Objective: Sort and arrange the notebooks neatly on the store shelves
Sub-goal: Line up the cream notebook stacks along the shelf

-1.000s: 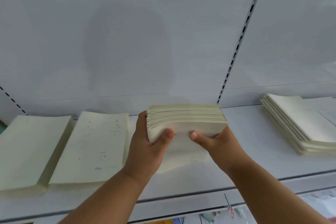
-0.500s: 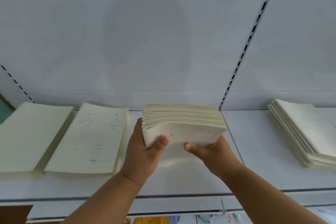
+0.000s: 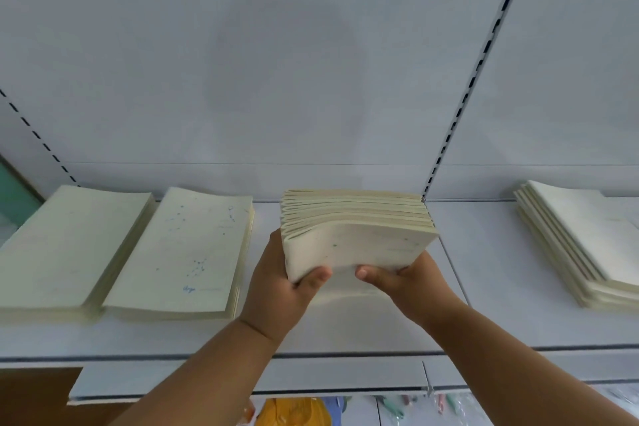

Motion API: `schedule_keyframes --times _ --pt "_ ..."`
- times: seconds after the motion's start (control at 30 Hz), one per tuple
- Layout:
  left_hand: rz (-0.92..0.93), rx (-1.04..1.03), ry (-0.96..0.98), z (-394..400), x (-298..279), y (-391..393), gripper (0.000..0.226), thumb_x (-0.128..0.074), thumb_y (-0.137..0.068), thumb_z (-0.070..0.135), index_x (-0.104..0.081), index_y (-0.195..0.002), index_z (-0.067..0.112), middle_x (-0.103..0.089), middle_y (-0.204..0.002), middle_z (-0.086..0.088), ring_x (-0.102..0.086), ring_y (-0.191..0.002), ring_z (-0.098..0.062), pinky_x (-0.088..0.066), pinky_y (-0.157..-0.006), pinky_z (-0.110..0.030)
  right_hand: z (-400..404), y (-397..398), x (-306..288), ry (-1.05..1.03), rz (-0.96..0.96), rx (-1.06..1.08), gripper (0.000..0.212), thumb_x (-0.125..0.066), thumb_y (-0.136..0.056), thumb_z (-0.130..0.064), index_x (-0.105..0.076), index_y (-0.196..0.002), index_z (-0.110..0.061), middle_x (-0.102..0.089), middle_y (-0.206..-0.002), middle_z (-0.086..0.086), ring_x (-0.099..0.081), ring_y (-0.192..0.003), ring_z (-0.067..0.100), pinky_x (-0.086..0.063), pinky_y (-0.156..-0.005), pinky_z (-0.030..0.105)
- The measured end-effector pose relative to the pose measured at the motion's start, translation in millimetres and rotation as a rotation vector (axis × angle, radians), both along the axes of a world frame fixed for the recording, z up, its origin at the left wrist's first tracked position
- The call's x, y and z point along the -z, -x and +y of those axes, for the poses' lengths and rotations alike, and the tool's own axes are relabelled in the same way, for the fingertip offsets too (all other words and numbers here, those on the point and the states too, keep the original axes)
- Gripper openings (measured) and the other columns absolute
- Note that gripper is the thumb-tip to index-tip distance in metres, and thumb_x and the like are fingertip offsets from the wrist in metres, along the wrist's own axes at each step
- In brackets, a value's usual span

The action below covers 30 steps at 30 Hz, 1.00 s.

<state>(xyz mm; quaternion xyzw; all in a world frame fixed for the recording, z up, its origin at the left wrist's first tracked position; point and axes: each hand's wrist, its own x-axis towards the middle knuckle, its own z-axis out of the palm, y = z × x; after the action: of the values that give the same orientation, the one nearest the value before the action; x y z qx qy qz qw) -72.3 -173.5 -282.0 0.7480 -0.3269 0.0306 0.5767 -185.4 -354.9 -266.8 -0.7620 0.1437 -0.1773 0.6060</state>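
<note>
Hands, left (image 3: 276, 287) and right (image 3: 411, 282), fingers gripping notebook stack (image 3: 356, 232), cover writing illegible.

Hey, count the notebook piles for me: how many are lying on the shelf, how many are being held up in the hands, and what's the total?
Piles lying on the shelf: 3 (far-left pile, speckled-cover pile, right pile)
Piles held in the hands: 1 (held stack, gripped by the left hand and right hand)
Total: 4 piles
</note>
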Motion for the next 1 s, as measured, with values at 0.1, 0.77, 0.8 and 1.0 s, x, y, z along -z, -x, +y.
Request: schedule_keyframes --times 0.1,0.77,0.8,1.0 --pt "0.028 -0.018 -0.049 0.8 -4.0 -0.5 0.070 -0.057 -0.073 0.077 -0.055 -0.118 0.023 -0.063 -0.105 0.013 -0.058 -0.099 0.010 -0.046 -0.075 -0.006 0.1 -1.0 -4.4 -0.023 -0.004 0.006 0.079 -0.089 -0.061 -0.047 -0.059 -0.129 -0.020 -0.071 -0.118 -0.002 -0.067 -0.113 0.016 -0.057 -0.095 0.044" --pt "0.374 -0.203 -0.922 -28.9 -40.6 -29.7 0.069 -0.046 -0.088 0.070 -0.057 -0.120 0.011 -0.064 -0.109 -0.004 -0.059 -0.088 -0.023 -0.043 -0.068 -0.030 -8.3 -49.6 -20.8 0.213 0.765 0.167 0.059 -0.077 -0.071 -0.068 -0.056 -0.091 -0.017 -0.066 -0.093 -0.001 -0.067 -0.087 0.018 -0.058 -0.080 0.035" --pt "0.364 -0.202 -0.942 -29.3 -42.9 -29.4 0.066 -0.046 -0.089 0.069 -0.059 -0.117 0.011 -0.064 -0.102 -0.003 -0.058 -0.086 -0.023 -0.043 -0.068 -0.030 -8.0 -49.4 -20.0 0.233 0.767 0.170 0.062 -0.076 -0.070 -0.069 -0.056 -0.096 -0.016 -0.067 -0.094 -0.001 -0.067 -0.086 0.017 -0.059 -0.080 0.035" --pt "0.345 -0.213 -0.921 -30.5 -47.3 -25.3 0.047 -0.049 -0.094 0.053 -0.056 -0.115 0.010 -0.059 -0.098 0.000 -0.056 -0.084 -0.021 -0.040 -0.065 -0.029 2.4 -29.2 -15.7 -0.079 0.343 0.215 0.024 -0.059 -0.098 -0.043 -0.061 -0.117 -0.030 -0.070 -0.108 -0.007 -0.069 -0.091 0.013 -0.059 -0.075 0.034"
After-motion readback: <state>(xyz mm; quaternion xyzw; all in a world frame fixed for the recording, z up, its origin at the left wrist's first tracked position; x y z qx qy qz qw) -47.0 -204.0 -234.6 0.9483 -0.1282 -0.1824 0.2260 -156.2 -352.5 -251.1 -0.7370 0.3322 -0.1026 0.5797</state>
